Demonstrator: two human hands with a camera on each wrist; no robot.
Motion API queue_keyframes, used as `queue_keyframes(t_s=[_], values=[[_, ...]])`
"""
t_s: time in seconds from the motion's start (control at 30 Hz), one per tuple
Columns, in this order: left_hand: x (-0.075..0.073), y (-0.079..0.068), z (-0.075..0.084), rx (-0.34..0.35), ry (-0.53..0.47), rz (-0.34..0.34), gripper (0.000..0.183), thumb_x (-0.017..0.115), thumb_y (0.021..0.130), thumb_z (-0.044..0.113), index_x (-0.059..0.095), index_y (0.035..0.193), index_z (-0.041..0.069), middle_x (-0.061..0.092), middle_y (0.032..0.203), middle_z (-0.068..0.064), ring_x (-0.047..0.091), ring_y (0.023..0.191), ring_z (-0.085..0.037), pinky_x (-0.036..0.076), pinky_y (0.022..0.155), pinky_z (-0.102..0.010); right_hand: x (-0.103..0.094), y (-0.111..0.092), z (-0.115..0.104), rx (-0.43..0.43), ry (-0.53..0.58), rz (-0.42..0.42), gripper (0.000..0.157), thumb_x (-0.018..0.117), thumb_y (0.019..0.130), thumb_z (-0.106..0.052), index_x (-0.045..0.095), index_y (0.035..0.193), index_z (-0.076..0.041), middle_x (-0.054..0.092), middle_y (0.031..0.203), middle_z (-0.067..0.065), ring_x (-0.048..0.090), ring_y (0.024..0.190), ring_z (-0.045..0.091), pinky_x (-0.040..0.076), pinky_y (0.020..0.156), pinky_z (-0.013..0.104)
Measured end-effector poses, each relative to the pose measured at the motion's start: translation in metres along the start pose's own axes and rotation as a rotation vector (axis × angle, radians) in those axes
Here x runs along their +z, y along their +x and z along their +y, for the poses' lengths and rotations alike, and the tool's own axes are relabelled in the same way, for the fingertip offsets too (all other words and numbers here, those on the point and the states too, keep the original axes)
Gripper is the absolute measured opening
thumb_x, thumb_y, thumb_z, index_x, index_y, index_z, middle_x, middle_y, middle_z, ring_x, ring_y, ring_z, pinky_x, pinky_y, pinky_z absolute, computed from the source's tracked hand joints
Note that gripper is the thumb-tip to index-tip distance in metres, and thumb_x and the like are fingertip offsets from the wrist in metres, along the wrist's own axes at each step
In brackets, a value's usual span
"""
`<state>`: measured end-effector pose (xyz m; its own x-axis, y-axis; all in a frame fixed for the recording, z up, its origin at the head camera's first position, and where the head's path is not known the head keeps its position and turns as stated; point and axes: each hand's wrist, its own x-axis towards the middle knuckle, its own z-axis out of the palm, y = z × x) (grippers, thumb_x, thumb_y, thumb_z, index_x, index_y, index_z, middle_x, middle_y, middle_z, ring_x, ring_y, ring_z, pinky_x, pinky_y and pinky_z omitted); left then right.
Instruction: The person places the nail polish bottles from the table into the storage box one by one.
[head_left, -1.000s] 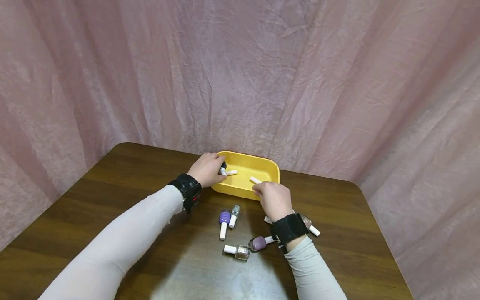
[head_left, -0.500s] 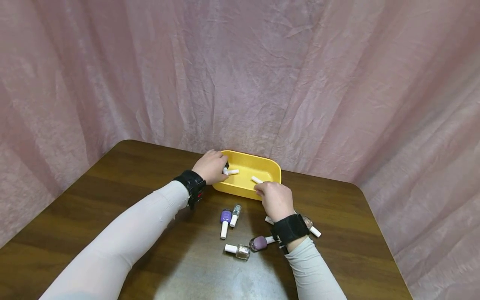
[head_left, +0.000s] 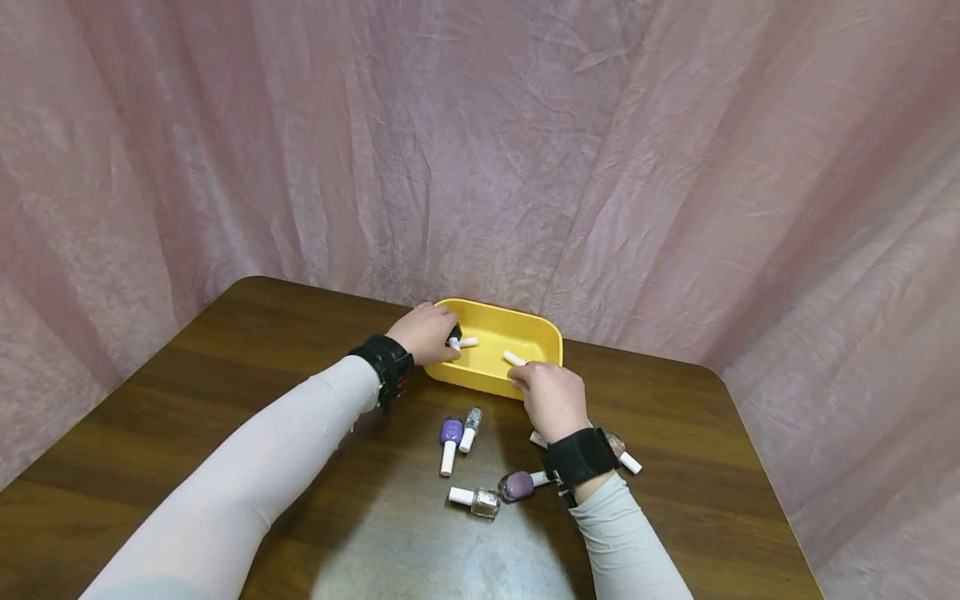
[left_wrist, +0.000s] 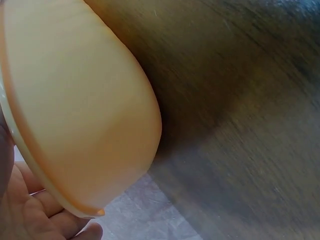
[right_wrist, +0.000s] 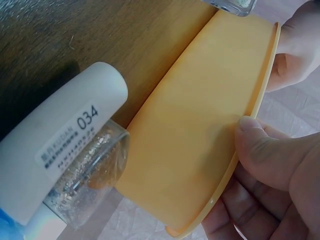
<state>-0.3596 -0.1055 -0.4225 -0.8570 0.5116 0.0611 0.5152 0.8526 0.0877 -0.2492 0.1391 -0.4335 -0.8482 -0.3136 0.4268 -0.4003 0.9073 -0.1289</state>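
Observation:
A yellow plastic bin (head_left: 480, 381) stands at the back of the table. My left hand (head_left: 424, 333) reaches over its left end. Between that thumb and fingers is a dark nail polish bottle (head_left: 454, 333) with a white cap. My right hand (head_left: 553, 400) grips the bin's near rim at the right. In the right wrist view its thumb (right_wrist: 252, 137) presses on the outer wall, with the fingers curled past the rim. Two white caps show inside the bin, a left cap (head_left: 469, 342) and a right cap (head_left: 513, 358); the right one's bottle is hidden.
In front of the bin lie a purple nail polish (head_left: 452, 432), a silver glitter one (head_left: 472, 420), a gold glitter one (head_left: 486, 503) and a mauve one (head_left: 517, 486). A copper glitter bottle (head_left: 616, 444) lies beside my right wrist. A pink curtain (head_left: 495, 167) hangs behind the table.
My left hand has shifted slightly right, farther over the bin, with the dark nail polish bottle moving along. The right hand stays on the rim.

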Motion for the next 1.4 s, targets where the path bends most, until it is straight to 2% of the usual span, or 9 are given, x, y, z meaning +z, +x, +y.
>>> queue_keyframes(t_s=[0.17, 0.33, 0.6, 0.9, 1.17, 1.4], values=[[0.001, 0.006, -0.001, 0.003, 0.027, -0.033, 0.045, 0.084, 0.096, 0.038, 0.074, 0.120, 0.001, 0.071, 0.112, -0.011, 0.065, 0.108, -0.030, 0.042, 0.117, -0.048, 0.000, 0.000, 0.000, 0.004, 0.008, -0.005, 0.013, 0.090, 0.093, -0.014, 0.089, 0.105, -0.018, 0.083, 0.097, 0.001, 0.078, 0.082, 0.028, 0.060, 0.068, 0.046], [0.002, 0.011, -0.001, -0.004, 0.033, -0.068, 0.045, 0.084, 0.096, 0.039, 0.074, 0.121, 0.002, 0.072, 0.114, -0.011, 0.066, 0.112, -0.029, 0.040, 0.120, -0.050, -0.001, 0.000, 0.001, 0.004, 0.008, -0.006, 0.013, 0.089, 0.093, -0.014, 0.089, 0.106, -0.018, 0.083, 0.098, 0.001, 0.078, 0.083, 0.028, 0.060, 0.069, 0.046], [0.009, 0.014, -0.004, 0.000, 0.032, -0.052, 0.048, 0.084, 0.094, 0.039, 0.074, 0.125, 0.002, 0.073, 0.117, -0.012, 0.067, 0.116, -0.030, 0.039, 0.122, -0.051, -0.001, 0.000, 0.000, -0.003, 0.003, 0.005, 0.012, 0.090, 0.093, -0.014, 0.088, 0.104, -0.018, 0.083, 0.096, 0.001, 0.078, 0.082, 0.028, 0.060, 0.068, 0.047], [0.006, 0.012, -0.002, 0.003, 0.041, -0.074, 0.045, 0.085, 0.095, 0.036, 0.074, 0.124, 0.002, 0.073, 0.118, -0.012, 0.067, 0.119, -0.031, 0.036, 0.124, -0.053, -0.001, 0.000, -0.001, -0.003, -0.001, -0.001, 0.012, 0.089, 0.094, -0.015, 0.088, 0.104, -0.019, 0.083, 0.097, 0.001, 0.078, 0.082, 0.028, 0.060, 0.068, 0.047], [0.005, 0.010, -0.001, 0.014, 0.019, -0.047, 0.045, 0.087, 0.094, 0.036, 0.074, 0.121, 0.003, 0.073, 0.115, -0.012, 0.067, 0.114, -0.030, 0.038, 0.122, -0.052, -0.001, 0.001, 0.000, 0.001, 0.003, -0.006, 0.012, 0.089, 0.094, -0.015, 0.088, 0.105, -0.019, 0.082, 0.095, 0.001, 0.077, 0.082, 0.029, 0.060, 0.067, 0.047], [-0.003, 0.000, 0.005, 0.001, -0.021, -0.034, 0.061, 0.086, 0.098, 0.038, 0.068, 0.142, -0.001, 0.070, 0.138, -0.018, 0.063, 0.135, -0.036, 0.032, 0.128, -0.054, 0.001, 0.000, 0.003, 0.006, 0.004, 0.003, 0.011, 0.088, 0.094, -0.016, 0.088, 0.105, -0.020, 0.082, 0.096, 0.001, 0.078, 0.082, 0.028, 0.060, 0.067, 0.047]])
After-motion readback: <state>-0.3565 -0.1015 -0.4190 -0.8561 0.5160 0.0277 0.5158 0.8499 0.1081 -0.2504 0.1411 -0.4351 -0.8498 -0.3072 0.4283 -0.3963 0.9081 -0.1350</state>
